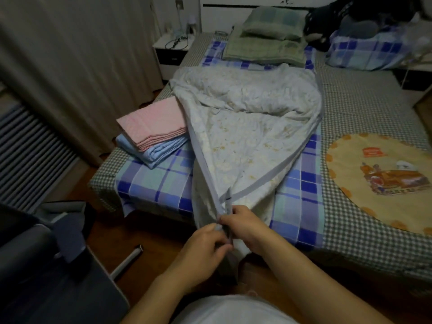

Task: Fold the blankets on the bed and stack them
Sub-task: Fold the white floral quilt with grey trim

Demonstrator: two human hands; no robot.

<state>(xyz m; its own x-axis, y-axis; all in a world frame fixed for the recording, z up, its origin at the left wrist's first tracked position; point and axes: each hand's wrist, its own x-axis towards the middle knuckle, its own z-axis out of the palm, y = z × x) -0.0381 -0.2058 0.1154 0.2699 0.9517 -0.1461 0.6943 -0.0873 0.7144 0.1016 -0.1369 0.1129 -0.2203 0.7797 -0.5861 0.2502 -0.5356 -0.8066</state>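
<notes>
Clearly both sets of fingers are pinched closed on cloth: the left hand (205, 242) and right hand (243, 224) meet just off the foot edge of the bed (364, 108), each closed on a corner of the quilt (245, 127), the two grey-bound hems brought together between them. Loose folds hang below the hands toward the floor (77, 183), so the likeliest trouble, as I judge it, is that dangling part dragging on the wood or one corner slipping from the pinch, since the binding looks smooth and the filling gives weight. Uneven hems would also leave a crooked fold. From the hands the quilt fans out in a wedge up the middle of the bed, thin and flat near the foot, bunched and puffy farther up; its cover is pale, crinkled, with a faint yellowish print. Beside it, near the bed's left edge, a pink blanket (154, 123) lies folded on a blue blanket (154, 150), both quilted and square-cornered, the pink touching the quilt's hem. Pulling the quilt sideways could nudge that stack askew. Under all lies a blue plaid sheet (149, 183) on a small-checked cover.
</notes>
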